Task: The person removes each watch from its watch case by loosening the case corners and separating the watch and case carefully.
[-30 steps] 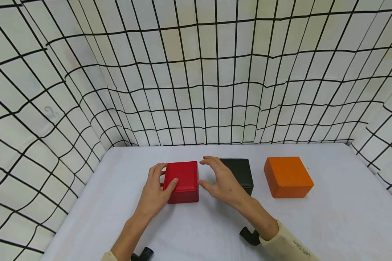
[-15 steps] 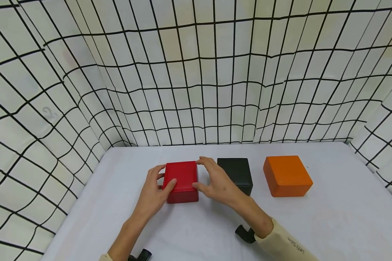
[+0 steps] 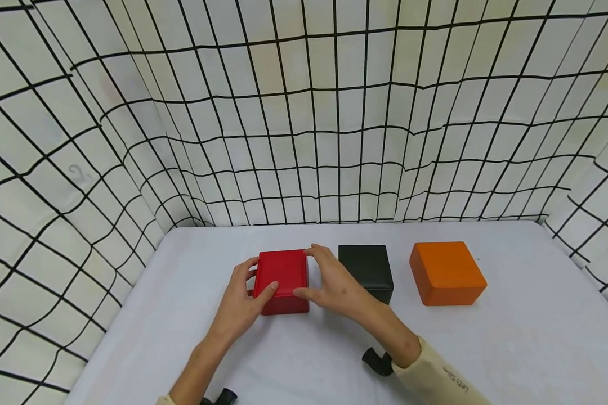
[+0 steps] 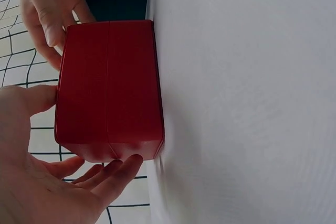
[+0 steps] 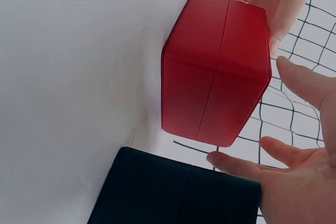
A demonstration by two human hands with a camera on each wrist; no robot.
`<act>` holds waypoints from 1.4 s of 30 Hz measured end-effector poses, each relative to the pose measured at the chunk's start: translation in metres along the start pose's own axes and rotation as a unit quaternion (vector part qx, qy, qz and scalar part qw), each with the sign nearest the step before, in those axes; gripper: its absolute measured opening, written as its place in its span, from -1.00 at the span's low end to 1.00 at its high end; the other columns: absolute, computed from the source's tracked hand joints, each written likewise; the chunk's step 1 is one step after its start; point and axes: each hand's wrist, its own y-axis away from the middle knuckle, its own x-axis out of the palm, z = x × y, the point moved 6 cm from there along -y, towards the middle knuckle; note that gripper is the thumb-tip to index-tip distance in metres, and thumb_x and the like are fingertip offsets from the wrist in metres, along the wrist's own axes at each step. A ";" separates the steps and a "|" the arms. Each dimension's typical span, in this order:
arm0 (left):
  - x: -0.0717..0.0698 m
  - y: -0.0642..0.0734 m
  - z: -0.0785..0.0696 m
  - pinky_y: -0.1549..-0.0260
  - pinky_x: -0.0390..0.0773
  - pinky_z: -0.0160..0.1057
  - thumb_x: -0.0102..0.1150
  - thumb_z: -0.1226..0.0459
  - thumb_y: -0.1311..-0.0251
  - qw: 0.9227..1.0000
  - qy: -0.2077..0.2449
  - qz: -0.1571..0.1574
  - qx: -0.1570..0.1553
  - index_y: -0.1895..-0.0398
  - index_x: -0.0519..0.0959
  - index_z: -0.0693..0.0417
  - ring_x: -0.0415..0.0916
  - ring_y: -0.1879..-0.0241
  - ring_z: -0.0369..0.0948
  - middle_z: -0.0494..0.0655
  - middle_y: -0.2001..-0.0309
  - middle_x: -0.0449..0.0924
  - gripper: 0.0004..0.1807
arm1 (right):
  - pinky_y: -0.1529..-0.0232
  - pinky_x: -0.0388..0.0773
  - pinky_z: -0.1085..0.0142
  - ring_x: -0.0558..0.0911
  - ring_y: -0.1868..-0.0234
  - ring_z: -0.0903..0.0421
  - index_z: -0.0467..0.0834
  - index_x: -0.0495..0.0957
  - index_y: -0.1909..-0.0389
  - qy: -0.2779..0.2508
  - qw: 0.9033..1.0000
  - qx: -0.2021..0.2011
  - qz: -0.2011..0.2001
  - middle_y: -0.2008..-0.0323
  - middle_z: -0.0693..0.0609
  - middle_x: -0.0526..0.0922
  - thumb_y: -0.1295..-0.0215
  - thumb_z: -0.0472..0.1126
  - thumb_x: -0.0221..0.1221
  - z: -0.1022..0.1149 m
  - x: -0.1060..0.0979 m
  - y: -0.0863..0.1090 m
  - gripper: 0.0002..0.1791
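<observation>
A red hinged-looking box [image 3: 284, 271] sits closed on the white surface, with a thin seam line [image 4: 107, 77] around its side. My left hand [image 3: 238, 306] holds the box's left part: the thumb lies on the top edge near the front, and fingertips touch the left side. On the other side, my right hand [image 3: 342, 287] arches over the box's right edge, thumb over the front of the top. In the right wrist view its thumb [image 5: 302, 80] and fingers [image 5: 236, 165] look slightly apart from the box. Close behind that hand stands a dark green-black box [image 3: 367, 264].
An orange box [image 3: 448, 270] stands to the right of the dark one. White cloth [image 3: 527, 326] covers the table. Walls of white panels with a black grid net [image 3: 334, 126] enclose the back and sides. Black camera mounts [image 3: 377, 363] hang at both wrists.
My right hand has come leftward to the red box, its thumb now over the front of the top. The left hand and all the boxes stay nearly in place.
</observation>
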 end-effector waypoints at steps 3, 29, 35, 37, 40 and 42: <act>0.000 0.001 0.000 -0.26 0.61 0.14 0.41 0.11 -0.27 1.000 0.001 0.004 0.000 -0.61 0.12 0.07 0.31 -0.49 0.18 0.11 -0.54 0.22 -0.06 | -0.23 0.66 -0.09 0.35 -0.54 -0.22 -0.18 0.28 -0.53 0.004 1.000 0.003 0.007 -0.56 -0.21 0.27 -0.13 -0.11 0.53 0.001 0.001 0.000 -0.03; -0.005 -0.005 0.017 -0.18 0.68 0.03 0.58 0.25 -0.05 0.985 0.126 0.120 0.016 -0.65 0.00 -0.05 0.14 -0.57 0.24 0.11 -0.62 0.08 0.17 | -0.16 0.71 -0.04 0.41 -0.47 -0.17 -0.18 0.23 -0.54 0.013 0.997 0.009 0.079 -0.57 -0.21 0.20 -0.06 -0.20 0.56 0.007 0.007 -0.012 0.04; -0.001 -0.006 0.019 -0.23 0.66 0.05 0.57 0.29 -0.06 0.982 0.131 0.129 0.036 -0.66 -0.01 -0.08 0.14 -0.57 0.24 0.10 -0.63 0.06 0.18 | -0.17 0.70 -0.05 0.41 -0.46 -0.15 -0.17 0.24 -0.54 -0.004 0.996 0.011 0.087 -0.58 -0.19 0.21 0.00 -0.21 0.58 0.005 0.007 -0.015 0.06; 0.000 -0.007 0.021 -0.22 0.66 0.03 0.57 0.31 -0.05 0.983 0.128 0.128 0.042 -0.67 -0.01 -0.10 0.15 -0.57 0.24 0.08 -0.63 0.05 0.18 | -0.17 0.70 -0.05 0.41 -0.46 -0.15 -0.17 0.25 -0.54 0.000 0.996 0.011 0.090 -0.57 -0.19 0.22 0.00 -0.20 0.59 0.005 0.007 -0.016 0.07; -0.001 -0.008 0.023 -0.19 0.68 0.01 0.57 0.32 -0.04 0.984 0.121 0.122 0.047 -0.67 -0.01 -0.12 0.16 -0.56 0.24 0.08 -0.63 0.06 0.19 | -0.16 0.71 -0.04 0.42 -0.44 -0.14 -0.17 0.27 -0.53 0.010 0.996 0.008 0.089 -0.54 -0.18 0.27 0.01 -0.18 0.60 0.006 0.007 -0.018 0.06; -0.001 -0.008 0.024 -0.17 0.69 -0.01 0.58 0.33 -0.03 0.985 0.114 0.116 0.048 -0.67 0.00 -0.13 0.17 -0.56 0.24 0.09 -0.62 0.08 0.20 | -0.16 0.71 -0.03 0.44 -0.43 -0.13 -0.17 0.29 -0.52 0.019 0.996 0.004 0.087 -0.53 -0.18 0.31 0.01 -0.15 0.60 0.006 0.007 -0.019 0.05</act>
